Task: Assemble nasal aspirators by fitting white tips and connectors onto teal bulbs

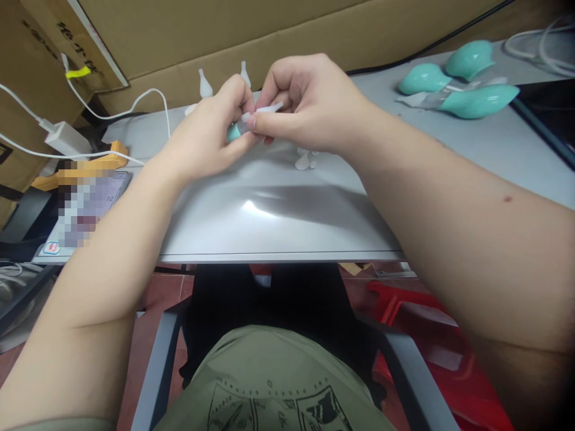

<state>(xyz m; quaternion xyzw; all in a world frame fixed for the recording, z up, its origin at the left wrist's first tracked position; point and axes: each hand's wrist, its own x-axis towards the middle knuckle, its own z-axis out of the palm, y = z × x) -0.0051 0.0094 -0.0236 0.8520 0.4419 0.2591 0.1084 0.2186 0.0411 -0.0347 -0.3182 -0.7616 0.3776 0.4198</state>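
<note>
Above the grey table, both my hands meet over a small teal bulb piece (233,132) with a clear collar, which looks like part of a nasal aspirator. My left hand (209,129) is closed round it, hiding most of it. From the other side, my right hand (317,99) pinches a whitish soft nozzle tip (271,108) against the clear end. Whether the two parts are joined cannot be told. Behind my hands stand two translucent nozzles (205,85). Small flat white pieces (303,160) lie on the table below my right hand.
Several teal bulbs (478,100) with clear parts lie at the back right, near a dark flat device (550,114). A phone (105,197), a yellow-orange holder (85,167) and a white charger with cables (69,139) are on the left. Cardboard (215,42) stands behind the table.
</note>
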